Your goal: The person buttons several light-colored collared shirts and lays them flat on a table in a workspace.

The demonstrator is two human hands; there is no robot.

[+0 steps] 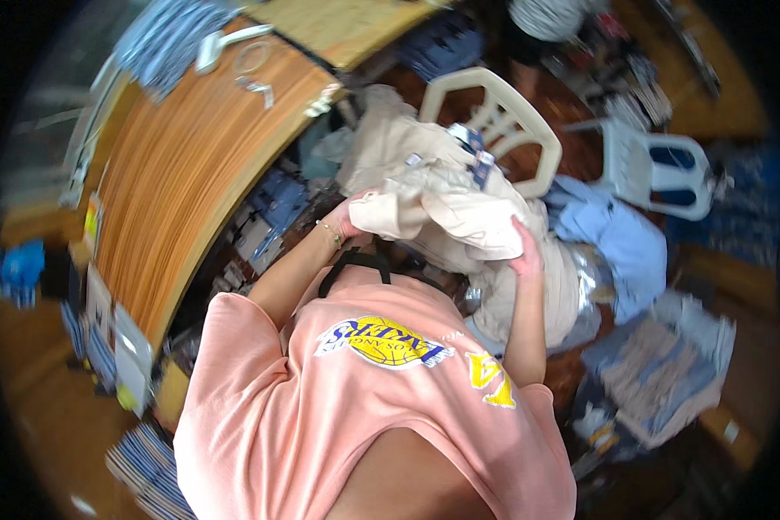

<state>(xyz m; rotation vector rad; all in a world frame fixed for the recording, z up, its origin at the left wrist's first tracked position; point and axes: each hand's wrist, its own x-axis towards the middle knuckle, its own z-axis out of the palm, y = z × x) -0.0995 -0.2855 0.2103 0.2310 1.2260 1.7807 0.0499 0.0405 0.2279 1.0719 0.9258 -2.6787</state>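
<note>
A cream garment [425,201] is stretched between my two hands, in front of my body. My left hand [348,217] is closed on its left edge, with a thin bracelet at the wrist. At its right edge my right hand [527,250] grips the cloth, fingers partly behind it. Which kind of garment it is cannot be made out. Beneath and behind it lies a heap of beige clothes [386,130] on a pale plastic chair [542,143]. Dark tags [481,165] show on the heap.
To the left stands a wooden table [173,173] with a white handheld tool [221,48] and striped blue cloth [160,39]. On the right are a light blue garment [620,234], a light blue plastic chair [659,169] and stacked folded clothes [659,373]. Another person [546,17] is at the back.
</note>
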